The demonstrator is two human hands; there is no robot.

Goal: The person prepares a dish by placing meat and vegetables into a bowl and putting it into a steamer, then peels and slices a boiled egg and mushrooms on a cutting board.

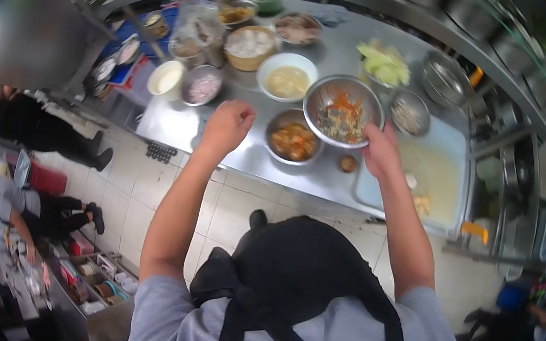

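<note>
My right hand [383, 154] grips the near right rim of a metal mixing bowl [332, 137], tilted, with orange and dark chopped bits inside. Below and left of it sits another metal bowl of orange-brown food pieces [292, 141]. My left hand [229, 127] is raised over the steel counter, fingers curled in; whether anything is in them I cannot see. Nearest to it are a small bowl of pinkish chopped food [203, 85] and a white bowl of pale yellow liquid [288, 78]. A small round brown item [347, 163] lies beside the metal bowls.
A cutting board [441, 151] with pale scraps covers the counter's right end. Behind stand leafy greens [385, 64], a bowl of pale slices [409, 112], stacked metal bowls [445, 79] and a white container [166, 79]. A steel shelf [294, 9] runs overhead. Other people are at left.
</note>
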